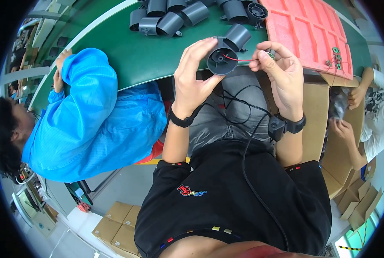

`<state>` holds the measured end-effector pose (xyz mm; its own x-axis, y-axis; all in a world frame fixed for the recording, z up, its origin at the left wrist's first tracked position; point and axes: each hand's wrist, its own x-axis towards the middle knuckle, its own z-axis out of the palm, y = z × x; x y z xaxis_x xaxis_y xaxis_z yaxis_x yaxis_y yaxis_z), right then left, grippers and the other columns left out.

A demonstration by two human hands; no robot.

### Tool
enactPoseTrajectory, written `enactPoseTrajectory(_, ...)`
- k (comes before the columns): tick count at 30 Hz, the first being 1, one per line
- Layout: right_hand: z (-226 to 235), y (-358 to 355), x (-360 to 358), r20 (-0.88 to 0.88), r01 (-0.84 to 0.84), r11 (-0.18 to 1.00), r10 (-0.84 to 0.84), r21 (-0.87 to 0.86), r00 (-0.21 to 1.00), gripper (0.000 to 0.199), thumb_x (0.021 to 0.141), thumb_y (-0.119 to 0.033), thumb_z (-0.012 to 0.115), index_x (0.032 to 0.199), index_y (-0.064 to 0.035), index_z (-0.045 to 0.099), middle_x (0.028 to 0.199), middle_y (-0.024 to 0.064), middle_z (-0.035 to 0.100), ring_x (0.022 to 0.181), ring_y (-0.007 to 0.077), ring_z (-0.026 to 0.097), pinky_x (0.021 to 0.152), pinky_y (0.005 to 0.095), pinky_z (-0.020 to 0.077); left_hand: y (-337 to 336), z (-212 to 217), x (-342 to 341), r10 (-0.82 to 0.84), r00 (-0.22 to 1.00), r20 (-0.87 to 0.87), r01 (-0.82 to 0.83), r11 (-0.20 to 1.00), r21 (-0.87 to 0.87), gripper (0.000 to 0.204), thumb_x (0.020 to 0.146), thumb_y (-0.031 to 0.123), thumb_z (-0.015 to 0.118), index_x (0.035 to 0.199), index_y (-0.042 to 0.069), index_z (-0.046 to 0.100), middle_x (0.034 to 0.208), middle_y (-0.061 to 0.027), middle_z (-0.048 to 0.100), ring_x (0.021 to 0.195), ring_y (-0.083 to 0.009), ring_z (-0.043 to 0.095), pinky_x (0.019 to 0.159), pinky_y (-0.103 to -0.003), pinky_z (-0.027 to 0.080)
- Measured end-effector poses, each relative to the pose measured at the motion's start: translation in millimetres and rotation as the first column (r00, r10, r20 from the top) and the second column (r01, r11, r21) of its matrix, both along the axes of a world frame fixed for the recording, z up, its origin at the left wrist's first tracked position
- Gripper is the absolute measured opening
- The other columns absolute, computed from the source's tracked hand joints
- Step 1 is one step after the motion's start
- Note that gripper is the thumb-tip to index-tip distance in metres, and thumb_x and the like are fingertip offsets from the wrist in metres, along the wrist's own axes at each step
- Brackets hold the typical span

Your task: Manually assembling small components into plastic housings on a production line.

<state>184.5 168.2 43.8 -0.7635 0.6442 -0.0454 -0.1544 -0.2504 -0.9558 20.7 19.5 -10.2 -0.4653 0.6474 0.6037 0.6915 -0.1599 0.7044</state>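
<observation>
Grips dark cylindrical housing [221, 69] in left hand [192, 78], pinches small green board [270, 54] in right hand [283, 71]. Could tear red wire [242, 60] loose by pulling too far.

My two grips [191, 79] [284, 71] are holding one gray tube [222, 69], one red wire [243, 60] and one small green piece [270, 54]. More than six other gray tubes [170, 26] and one pink tray [306, 28] are lying on one surface [144, 60]. I am seeing two other people [93, 124] [379, 112].

Brown cartons [109, 229], 1 blue-clad co-worker [82, 133] beside green table [147, 58]
</observation>
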Motion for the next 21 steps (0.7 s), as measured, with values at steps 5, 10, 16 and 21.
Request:
enactPoseTrajectory(5, 3, -19, -12, -0.02, 0.113, 0.912, -0.114, 0.393, 0.993, 0.025, 0.093, -0.002, 0.076, 0.117, 0.0013, 0.07, 0.101, 0.008, 0.07, 0.082, 0.0145, 0.068, 0.074, 0.0281, 0.0556, 3, 11, 0, -0.04, 0.991, -0.129, 0.046, 0.998, 0.043, 0.071, 0.065, 0.001, 0.088, 0.132, 0.009, 0.065, 0.137, -0.0162, 0.065, 0.123, -0.0354, 0.065, 0.097, -0.042, 0.058)
enactPoseTrajectory(10, 2, -31, -7, 0.055, 0.003, 0.453, -0.115, 0.892, 0.992, 0.034, 0.082, 0.0, 0.083, 0.114, -0.0048, 0.074, 0.097, 0.0085, 0.067, 0.076, 0.0169, 0.066, 0.065, 0.0301, 0.0534, -4, 12, 2, -0.075, 0.995, -0.063, 0.08, 0.993, 0.088, 0.069, 0.066, -0.002, 0.086, 0.131, 0.011, 0.066, 0.142, -0.0165, 0.06, 0.124, -0.0362, 0.064, 0.1, -0.042, 0.058)
enactPoseTrajectory(16, -18, -36, 7, 0.049, -0.036, 0.307, -0.037, 0.951, 0.998, 0.04, 0.078, -0.003, 0.086, 0.116, -0.0057, 0.075, 0.092, 0.0088, 0.064, 0.072, 0.0219, 0.064, 0.063, 0.0322, 0.0525, -12, 6, 10, -0.017, 0.991, -0.13, 0.027, 0.997, 0.077, 0.071, 0.064, -0.002, 0.087, 0.131, 0.011, 0.063, 0.14, -0.016, 0.055, 0.124, -0.0367, 0.064, 0.097, -0.042, 0.06)
enactPoseTrajectory(21, -18, -45, 11, -0.014, 0.034, 0.281, -0.073, 0.959, 0.997, 0.043, 0.075, -0.003, 0.086, 0.117, -0.0055, 0.074, 0.092, 0.0086, 0.066, 0.074, 0.0237, 0.064, 0.063, 0.0342, 0.0528, -14, 16, 16, 0.034, 0.983, -0.181, -0.017, 0.995, 0.095, 0.072, 0.064, -0.003, 0.087, 0.131, 0.013, 0.064, 0.136, -0.0167, 0.054, 0.121, -0.0361, 0.066, 0.095, -0.043, 0.061)
